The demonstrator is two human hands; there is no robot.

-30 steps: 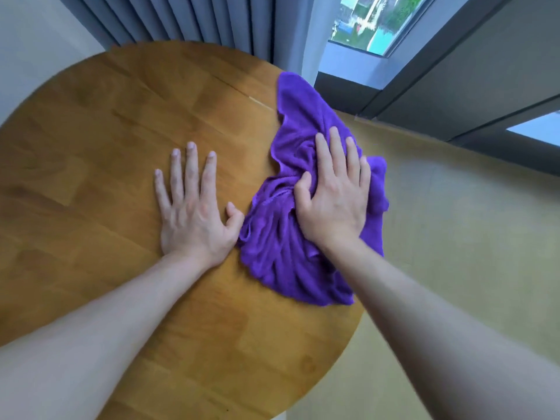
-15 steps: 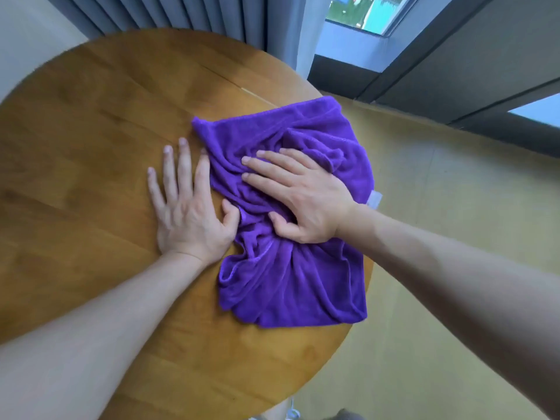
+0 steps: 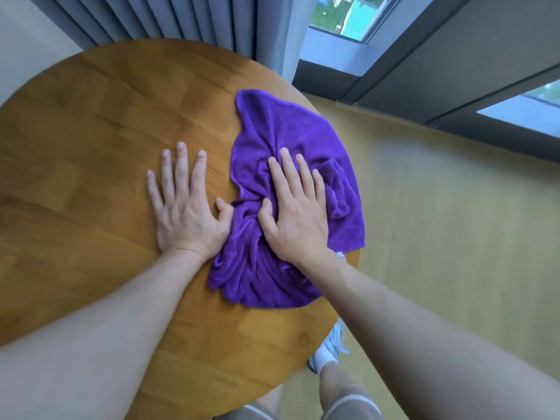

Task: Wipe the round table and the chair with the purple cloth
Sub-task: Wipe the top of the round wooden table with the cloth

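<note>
The round wooden table [image 3: 100,122] fills the left and middle of the head view. A crumpled purple cloth [image 3: 291,131] lies on its right side, reaching the right rim. My right hand [image 3: 295,213] presses flat on the cloth with straight fingers pointing away from me, the thumb sunk into a fold. My left hand [image 3: 185,204] rests flat on the bare wood just left of the cloth, fingers spread, its thumb touching the cloth's edge. No chair is in view.
Grey curtains [image 3: 169,19] hang behind the table's far edge. A window and dark frame [image 3: 424,56] run along the right above a yellowish floor [image 3: 454,222]. My leg and a white shoe [image 3: 330,350] show below the table's right rim.
My right hand has turned from pointing left to pointing away from me and dragged the cloth toward the right rim, bunching it taller. My left hand has stayed planted on the wood.
</note>
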